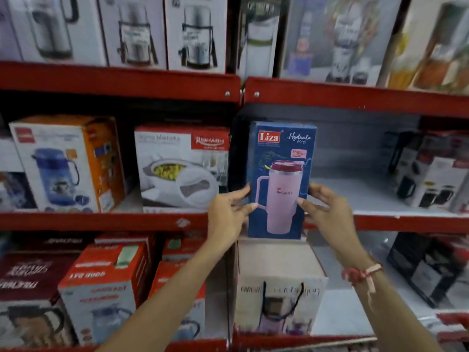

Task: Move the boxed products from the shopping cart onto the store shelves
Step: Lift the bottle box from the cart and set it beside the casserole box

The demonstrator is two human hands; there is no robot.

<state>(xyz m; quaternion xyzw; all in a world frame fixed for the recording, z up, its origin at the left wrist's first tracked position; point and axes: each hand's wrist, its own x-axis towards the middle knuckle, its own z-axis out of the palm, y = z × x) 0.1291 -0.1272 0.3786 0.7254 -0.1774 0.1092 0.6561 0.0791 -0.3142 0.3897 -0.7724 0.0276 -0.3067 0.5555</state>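
here the left hand (225,214) and right hand (330,212) clasp an upright blue cardboard tumbler box (280,179) by its sides at the red metal shelf's (406,223) front left corner.

Red and white thread wristband (363,273) with loose hanging end, screw heads (227,93) on adjoining red rails, white sticker (182,223).

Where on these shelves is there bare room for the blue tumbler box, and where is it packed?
Free: the middle shelf between the blue box, held by both hands, and the black-and-white boxes at right. Crowded: the middle-left bay around the casserole box, and the whole top shelf.
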